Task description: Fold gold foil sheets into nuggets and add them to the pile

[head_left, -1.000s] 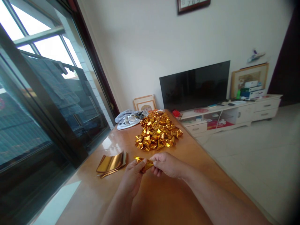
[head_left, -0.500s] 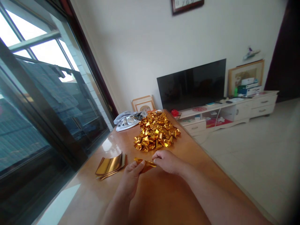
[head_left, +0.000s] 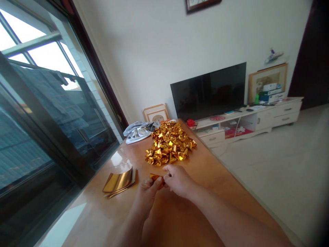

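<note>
Both hands, left hand (head_left: 146, 193) and right hand (head_left: 177, 180), fingers pinched on one gold foil piece (head_left: 156, 177) above table (head_left: 210, 171), folded pile (head_left: 168, 146) just beyond.

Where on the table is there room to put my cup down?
Bare wood lies right of the two hands, left and right, out to the table edge, and between the flat gold sheets and the cloth. The gold pile crowds the far middle.
</note>
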### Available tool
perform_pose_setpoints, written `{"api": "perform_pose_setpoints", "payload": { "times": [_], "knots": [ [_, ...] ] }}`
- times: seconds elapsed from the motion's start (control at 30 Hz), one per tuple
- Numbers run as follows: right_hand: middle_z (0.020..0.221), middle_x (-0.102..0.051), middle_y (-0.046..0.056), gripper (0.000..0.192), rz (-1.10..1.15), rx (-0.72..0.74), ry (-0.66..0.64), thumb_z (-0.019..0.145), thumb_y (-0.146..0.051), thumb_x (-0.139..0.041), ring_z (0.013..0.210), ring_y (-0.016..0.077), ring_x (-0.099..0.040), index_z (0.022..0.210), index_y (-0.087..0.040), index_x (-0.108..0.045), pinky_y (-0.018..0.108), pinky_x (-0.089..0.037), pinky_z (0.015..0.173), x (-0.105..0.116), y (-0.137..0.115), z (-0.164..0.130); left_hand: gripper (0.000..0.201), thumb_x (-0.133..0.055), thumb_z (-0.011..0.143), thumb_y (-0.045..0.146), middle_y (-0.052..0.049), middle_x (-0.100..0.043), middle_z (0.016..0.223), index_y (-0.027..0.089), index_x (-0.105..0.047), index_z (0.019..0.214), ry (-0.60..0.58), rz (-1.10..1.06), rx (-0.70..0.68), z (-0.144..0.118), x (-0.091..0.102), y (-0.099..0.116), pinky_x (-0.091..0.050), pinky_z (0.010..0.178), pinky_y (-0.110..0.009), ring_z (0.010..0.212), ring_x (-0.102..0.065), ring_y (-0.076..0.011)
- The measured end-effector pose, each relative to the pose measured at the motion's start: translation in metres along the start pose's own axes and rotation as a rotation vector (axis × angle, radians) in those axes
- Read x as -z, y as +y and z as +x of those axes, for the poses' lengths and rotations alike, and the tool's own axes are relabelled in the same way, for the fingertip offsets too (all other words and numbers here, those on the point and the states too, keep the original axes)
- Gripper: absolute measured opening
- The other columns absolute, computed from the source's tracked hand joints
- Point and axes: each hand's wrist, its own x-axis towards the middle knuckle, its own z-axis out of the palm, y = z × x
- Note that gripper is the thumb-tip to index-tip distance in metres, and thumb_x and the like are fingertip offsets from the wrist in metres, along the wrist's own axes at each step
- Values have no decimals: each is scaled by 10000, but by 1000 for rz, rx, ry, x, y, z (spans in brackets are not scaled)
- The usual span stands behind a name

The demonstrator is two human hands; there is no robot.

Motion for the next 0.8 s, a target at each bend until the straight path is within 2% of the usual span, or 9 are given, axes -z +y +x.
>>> {"api": "perform_pose_setpoints", "payload": {
  "times": [0.13, 0.27, 0.57, 0.8],
  "knots": [
    [741, -721, 44, 212, -40, 1, 30, 834, -188, -551, 584, 144, -620, 1000, -164, -681, 219, -393, 512, 0, 2, 2, 204, -738, 809, 342, -41, -670, 731, 141, -707, 787, 30, -51, -10, 1, -1, 1, -418, 682, -262, 703, -567, -161],
    [720, -720, 44, 150, -57, 25, -4, 847, -212, -548, 597, 142, -623, 865, -166, -690, 215, -392, 517, 2, -1, 1, 191, -735, 810, 328, -17, -637, 716, 154, -658, 789, 38, -79, -27, 0, 0, 2, -417, 666, -260, 679, -544, -146],
    [787, -759, 34, 214, -4, 163, -71, 881, -237, -541, 690, 151, -669, 881, -178, -747, 224, -445, 601, 8, -9, -2, 186, -689, 842, 327, -35, -641, 747, 153, -683, 777, 27, -51, -36, -3, 8, 2, -416, 697, -266, 725, -541, -165],
    [796, -759, 26, 202, -47, 189, -39, 877, -245, -552, 717, 155, -675, 883, -197, -748, 225, -443, 623, 7, -8, -3, 169, -674, 854, 309, -27, -626, 753, 156, -666, 781, 38, -37, -68, -3, 9, -1, -417, 711, -276, 735, -535, -162]
  ]
}}
